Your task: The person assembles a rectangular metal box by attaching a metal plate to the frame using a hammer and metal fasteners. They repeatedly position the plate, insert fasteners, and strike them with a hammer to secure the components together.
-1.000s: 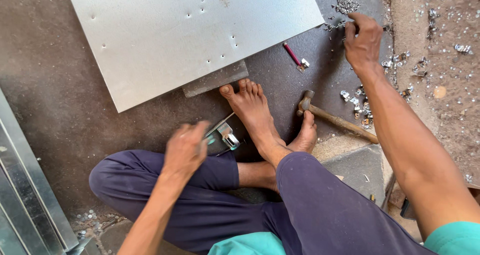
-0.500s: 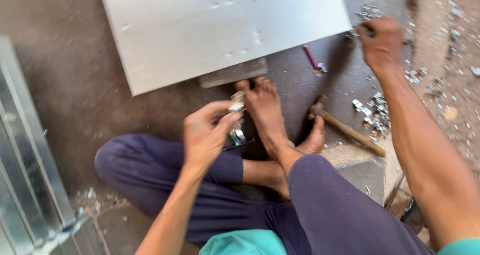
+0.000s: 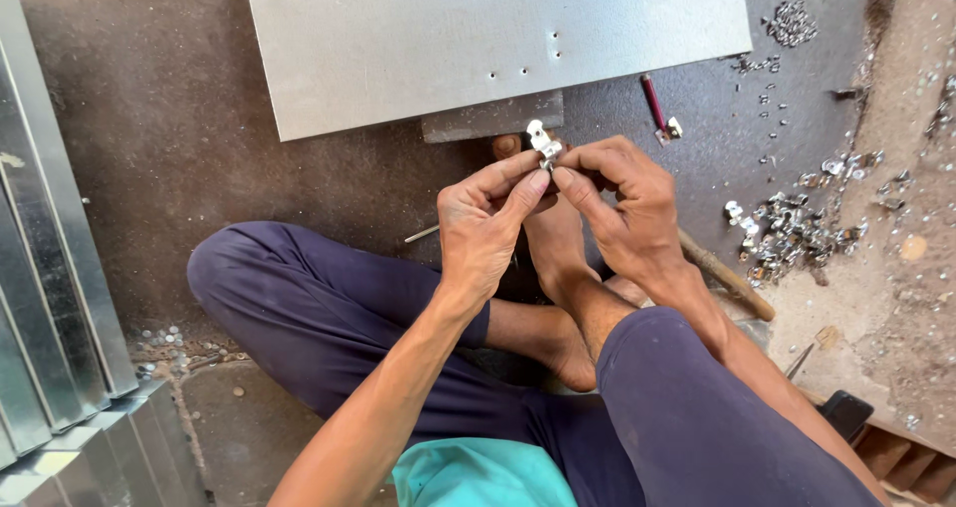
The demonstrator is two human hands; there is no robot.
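**Both hands pinch a small metal clip**

Head view: the left hand (image 3: 488,223) and right hand (image 3: 617,203) meet above the person's bare foot (image 3: 553,238), fingertips pressed together on a small shiny clip (image 3: 543,144). Both hands are closed on it, thumbs and forefingers touching; the clip sticks up just past the fingertips, in front of the near edge of a grey metal sheet (image 3: 448,39) lying on the dark floor (image 3: 179,158). A flat block (image 3: 488,119) sits under that edge. A red-handled tool (image 3: 655,104) lies just right of the block. A wooden handle (image 3: 732,283) shows beside the right wrist. A heap of loose metal bits (image 3: 792,233) lies well to the right. Folded metal channels (image 3: 50,298) are stacked at the left.
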